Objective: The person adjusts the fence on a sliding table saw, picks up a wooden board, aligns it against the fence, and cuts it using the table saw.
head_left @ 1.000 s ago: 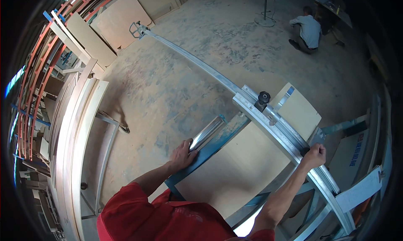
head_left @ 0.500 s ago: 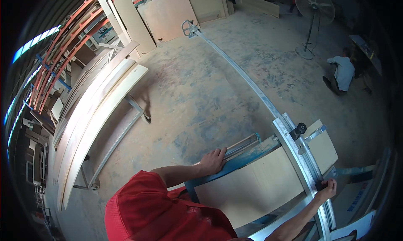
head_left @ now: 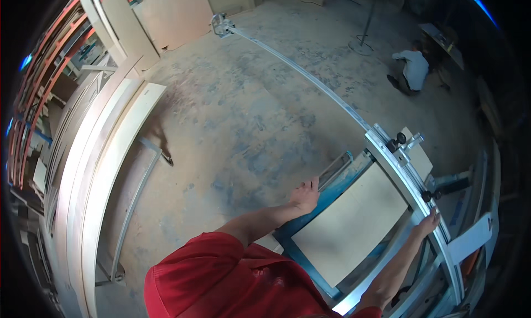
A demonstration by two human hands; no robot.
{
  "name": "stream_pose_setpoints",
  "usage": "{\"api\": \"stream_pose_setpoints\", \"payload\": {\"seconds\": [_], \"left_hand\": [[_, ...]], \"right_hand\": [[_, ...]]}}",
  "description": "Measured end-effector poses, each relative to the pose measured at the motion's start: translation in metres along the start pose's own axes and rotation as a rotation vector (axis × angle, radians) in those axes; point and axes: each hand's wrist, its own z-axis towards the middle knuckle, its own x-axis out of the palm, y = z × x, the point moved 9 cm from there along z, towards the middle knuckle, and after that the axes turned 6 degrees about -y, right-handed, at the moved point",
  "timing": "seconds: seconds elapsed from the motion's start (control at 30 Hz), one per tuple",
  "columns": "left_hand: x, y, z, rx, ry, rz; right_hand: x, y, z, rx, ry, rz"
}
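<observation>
A pale wooden board lies on a blue-edged metal frame in front of me. My left hand is closed over the frame's left edge, beside a narrow metal rail. A long metal fence crosses the far right side of the board, and the board's end shows beyond it. My right hand is closed on this fence, just below a black knob. Another black knob sits farther up, next to a metal clamp piece. The fingers' undersides are hidden.
A long metal arm runs from the fence across the floor to an end bracket. Long boards are stacked on a cart at left. A person crouches at far right near a standing fan. Sheets lean at the back.
My view has turned, so the surroundings have shifted left. My right hand has left the black knob and taken hold of the fence below it. My left hand stays at the frame's edge.
</observation>
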Motion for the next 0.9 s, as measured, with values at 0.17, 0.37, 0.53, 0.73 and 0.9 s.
{"api": "stream_pose_setpoints", "payload": {"seconds": [0.17, 0.37, 0.53, 0.73, 0.9], "left_hand": [[0.006, 0.006, -0.007, 0.125, 0.175, -0.082], [0.015, 0.055, -0.044, 0.154, 0.295, -0.258], [0.053, 0.098, -0.042, 0.073, 0.480, -0.494], [0.064, 0.219, -0.085, 0.307, 0.174, -0.177], [0.090, 0.287, -0.225, 0.420, 0.647, 0.329]], "right_hand": [[-0.081, 0.031, -0.271, 0.357, 0.170, 0.183], [-0.189, -0.018, -0.492, 0.587, 0.087, 0.167], [-0.269, -0.036, -0.636, 0.697, -0.073, 0.068], [-0.332, 0.013, -0.748, 0.215, 0.075, -0.489], [-0.469, 0.002, -0.856, 0.463, -0.125, -0.751]]}}
